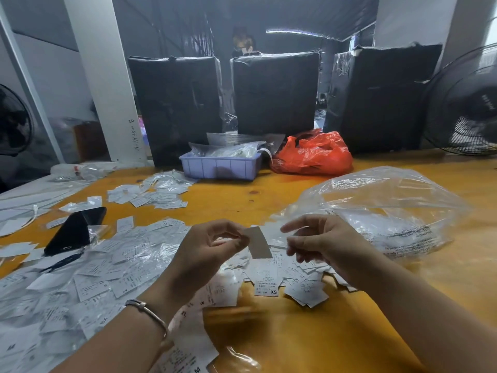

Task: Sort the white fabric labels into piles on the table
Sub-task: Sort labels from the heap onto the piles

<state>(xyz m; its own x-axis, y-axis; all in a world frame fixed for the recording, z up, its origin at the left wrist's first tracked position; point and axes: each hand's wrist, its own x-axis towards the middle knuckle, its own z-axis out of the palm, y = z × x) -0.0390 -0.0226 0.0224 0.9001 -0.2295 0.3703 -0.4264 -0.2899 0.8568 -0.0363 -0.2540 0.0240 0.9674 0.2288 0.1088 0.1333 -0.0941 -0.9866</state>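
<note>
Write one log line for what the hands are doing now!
left hand: pinches label | right hand: open beside it | piles: below

Behind the purple tray stand three black boxes. Beside the tray lies one red bag. Two fans, one phone, labels too many to count.

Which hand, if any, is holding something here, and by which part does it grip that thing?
The left hand pinches one white label by its upper left edge, between thumb and fingertips. The right hand hovers beside it with fingers loosely curled, holding nothing.
</note>
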